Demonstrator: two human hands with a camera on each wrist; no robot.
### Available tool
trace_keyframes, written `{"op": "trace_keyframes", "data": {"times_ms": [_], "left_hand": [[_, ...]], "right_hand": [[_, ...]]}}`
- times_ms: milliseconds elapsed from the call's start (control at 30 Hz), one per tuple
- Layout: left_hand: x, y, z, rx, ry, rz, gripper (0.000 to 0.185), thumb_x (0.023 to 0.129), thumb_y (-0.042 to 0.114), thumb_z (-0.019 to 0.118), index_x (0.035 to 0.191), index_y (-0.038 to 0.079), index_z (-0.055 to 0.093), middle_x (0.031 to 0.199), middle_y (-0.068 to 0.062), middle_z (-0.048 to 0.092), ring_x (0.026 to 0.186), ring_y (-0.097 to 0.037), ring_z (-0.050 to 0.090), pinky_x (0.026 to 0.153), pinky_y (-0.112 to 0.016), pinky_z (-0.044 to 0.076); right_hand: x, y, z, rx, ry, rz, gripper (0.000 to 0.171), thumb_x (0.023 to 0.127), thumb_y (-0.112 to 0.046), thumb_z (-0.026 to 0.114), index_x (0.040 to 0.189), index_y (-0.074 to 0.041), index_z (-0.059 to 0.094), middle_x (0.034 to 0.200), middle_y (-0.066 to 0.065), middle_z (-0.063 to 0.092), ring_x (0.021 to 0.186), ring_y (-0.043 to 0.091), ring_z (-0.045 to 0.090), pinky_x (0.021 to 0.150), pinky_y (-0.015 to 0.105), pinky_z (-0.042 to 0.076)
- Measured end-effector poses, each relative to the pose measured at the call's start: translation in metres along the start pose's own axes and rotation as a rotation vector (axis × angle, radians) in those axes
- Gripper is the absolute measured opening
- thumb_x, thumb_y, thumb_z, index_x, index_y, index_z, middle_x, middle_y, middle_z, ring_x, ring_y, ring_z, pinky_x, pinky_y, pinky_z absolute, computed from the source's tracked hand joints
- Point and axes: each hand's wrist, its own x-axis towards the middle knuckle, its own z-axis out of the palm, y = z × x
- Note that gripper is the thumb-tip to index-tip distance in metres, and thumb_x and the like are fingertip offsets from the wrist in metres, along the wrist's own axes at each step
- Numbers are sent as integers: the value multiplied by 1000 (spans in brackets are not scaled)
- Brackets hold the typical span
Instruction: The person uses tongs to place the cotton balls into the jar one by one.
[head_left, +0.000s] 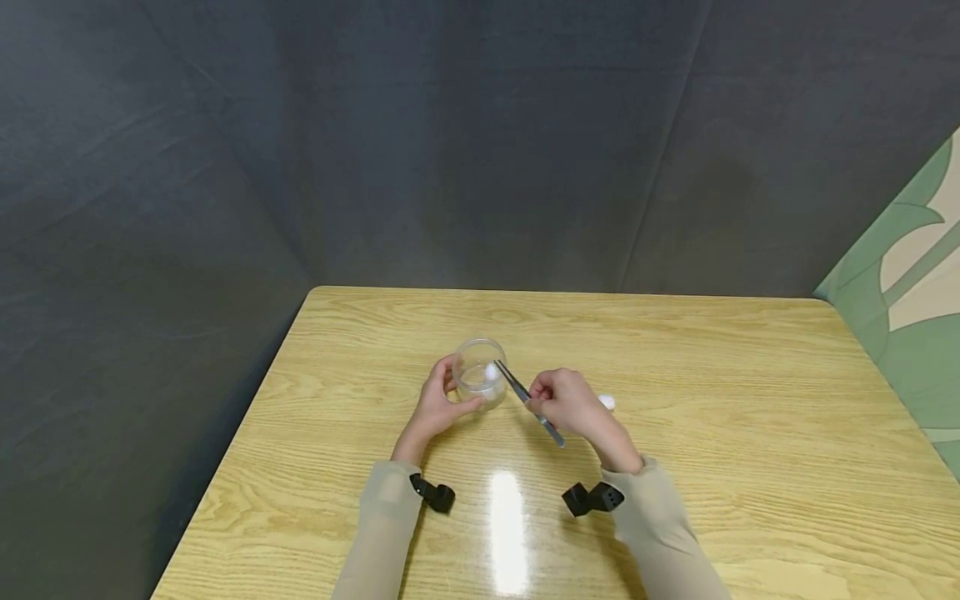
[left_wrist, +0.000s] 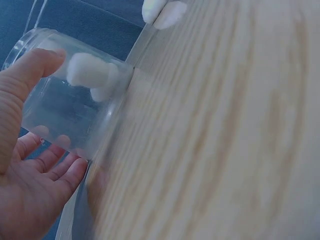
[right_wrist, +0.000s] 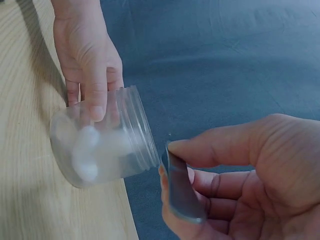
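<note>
left hand [head_left: 437,405] grips the clear round plastic jar [head_left: 475,377], white fluffy balls [left_wrist: 86,70] inside, just below head-view centre; right hand [head_left: 567,402] pinches slim grey metal tweezers [head_left: 521,392], tips at its mouth; looks like mid-tweezing; next move prob wants the jar steady

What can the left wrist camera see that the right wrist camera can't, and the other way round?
Only the left wrist view shows the loose white piece on the wooden table. Only the right wrist view shows the right hand and the wide end of the tweezers it holds. Both show the left hand gripping the clear jar, white lumps inside it, the table and dark cloth.
</note>
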Motion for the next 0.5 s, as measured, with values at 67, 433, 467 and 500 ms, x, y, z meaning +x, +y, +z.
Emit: {"op": "trace_keyframes", "data": {"times_ms": [67,433,467,500], "left_hand": [[0,-1,0,11,6,5,77,74,2,78,136,-4,35,126,-22,49,115,-35,50,98,-43,42],[0,2,1,16,14,5,76,73,2,78,136,-2,36,127,-19,49,117,-31,49,99,-43,41],[0,2,1,18,13,8,76,73,2,78,136,-3,36,128,-19,49,117,-31,48,99,-43,41],[0,2,1,15,15,13,76,73,2,78,136,-3,36,127,-20,49,117,-32,48,99,-44,40]], "right_hand": [[1,0,1,-4,2,3,8,80,0,63,73,0,61,59,-1,52,43,6,44,42,22,41],[-1,1,0,-17,-1,22,10,81,0,63,72,-1,60,59,0,51,43,7,43,41,19,37],[-1,1,-1,-17,-3,20,10,81,0,62,72,-1,60,59,0,51,43,7,43,40,19,37],[-2,2,-2,-21,-2,18,10,82,0,62,72,-1,60,59,0,51,42,7,43,40,19,37]]}}
